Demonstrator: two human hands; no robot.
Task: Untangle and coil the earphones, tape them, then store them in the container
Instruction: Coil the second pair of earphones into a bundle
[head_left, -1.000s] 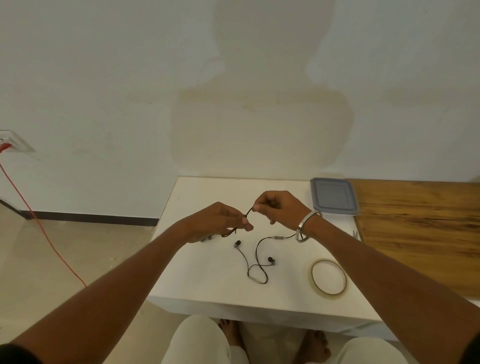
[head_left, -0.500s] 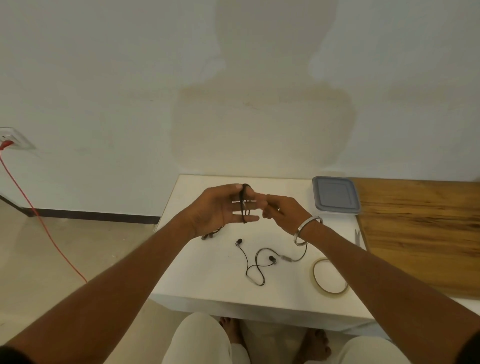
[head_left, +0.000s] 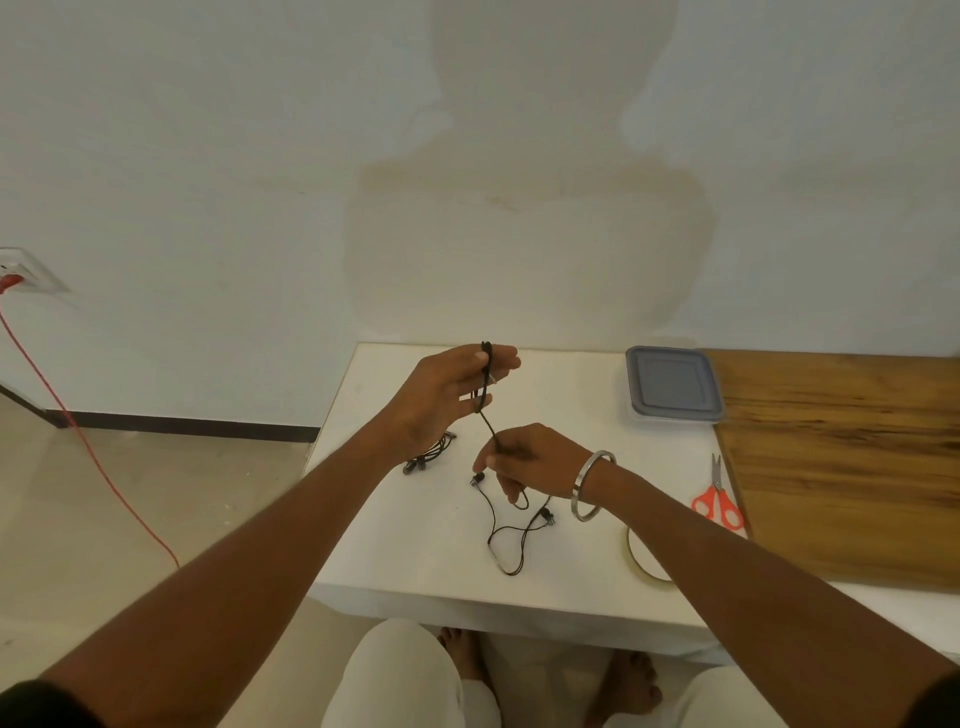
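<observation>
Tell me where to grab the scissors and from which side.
Take the scissors by the red handle loops, the end nearest the person, coming from above and from the front. They lie flat at the white table's right edge with the blades pointing away, so the handles come first.

The bench (head_left: 395, 530) is smooth matt white; beside the bench, a board (head_left: 852, 467) shows streaked wood grain. Polished metal bangle (head_left: 592, 486); grey plastic-looking container (head_left: 672, 384) lid.

Bare forearms, dark short sleeves (head_left: 31, 701) at 7 and 5 o'clock. Silver metal bangle (head_left: 592, 486) around right wrist. Light cream trousers (head_left: 400, 675), bare feet (head_left: 628, 680) at 6 o'clock.
</observation>
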